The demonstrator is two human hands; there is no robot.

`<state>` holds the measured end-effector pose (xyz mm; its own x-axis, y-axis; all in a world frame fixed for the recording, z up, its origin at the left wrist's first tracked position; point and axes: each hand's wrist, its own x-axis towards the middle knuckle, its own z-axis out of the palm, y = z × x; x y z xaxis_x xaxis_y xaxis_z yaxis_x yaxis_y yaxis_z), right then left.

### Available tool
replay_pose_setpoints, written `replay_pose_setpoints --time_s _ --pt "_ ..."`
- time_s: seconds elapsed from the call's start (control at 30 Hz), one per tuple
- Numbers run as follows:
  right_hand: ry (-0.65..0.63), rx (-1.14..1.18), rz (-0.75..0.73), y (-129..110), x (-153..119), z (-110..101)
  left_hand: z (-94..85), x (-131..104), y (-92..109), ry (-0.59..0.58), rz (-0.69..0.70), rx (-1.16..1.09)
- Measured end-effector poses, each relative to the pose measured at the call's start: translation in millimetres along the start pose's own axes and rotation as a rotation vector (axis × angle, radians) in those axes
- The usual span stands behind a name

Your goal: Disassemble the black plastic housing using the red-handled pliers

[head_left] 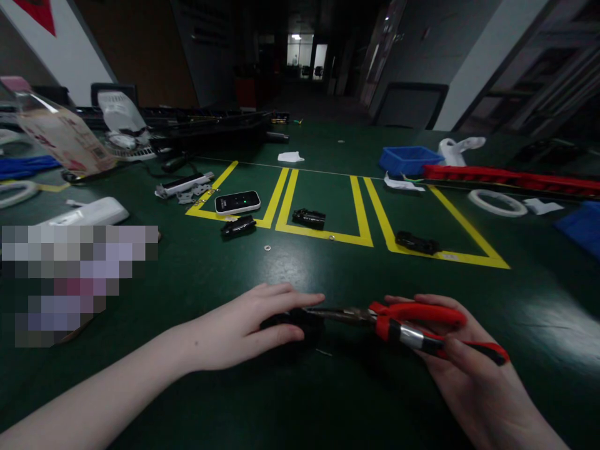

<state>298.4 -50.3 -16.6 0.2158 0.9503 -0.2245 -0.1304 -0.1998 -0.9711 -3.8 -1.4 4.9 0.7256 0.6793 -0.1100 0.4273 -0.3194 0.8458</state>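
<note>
Head view: my right hand is wrapped around the handles of 1 pliers. My left hand grips 1 black part at the pliers' nose, thumb and fingers around it; can't tell if the tips bite. 1 sliver lies just my side of the nose. Beyond the pliers: 3 yellow bays, 3 loose parts (one per bay, left one across the tape), 1 white-edged device, 2 washers, 1 blue tray.
</note>
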Motion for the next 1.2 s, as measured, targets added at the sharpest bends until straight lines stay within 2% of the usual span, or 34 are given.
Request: replay_pose_setpoints --time_s 0.2,0.53,0.83,1.2 --pt "0.076 0.010 0.028 -0.1 0.9 1.1 -1.8 -2.5 -0.7 -0.002 -0.040 -0.019" --pt "0.033 -0.004 -0.001 4.4 4.3 -5.9 -2.6 1.3 0.6 0.021 0.068 0.001" --pt "0.076 -0.002 0.035 0.9 3.9 1.5 -4.7 2.4 3.3 0.003 0.079 0.023" --pt "0.121 0.062 0.043 4.9 2.1 -6.0 -3.8 1.6 3.5 0.038 0.084 -0.013"
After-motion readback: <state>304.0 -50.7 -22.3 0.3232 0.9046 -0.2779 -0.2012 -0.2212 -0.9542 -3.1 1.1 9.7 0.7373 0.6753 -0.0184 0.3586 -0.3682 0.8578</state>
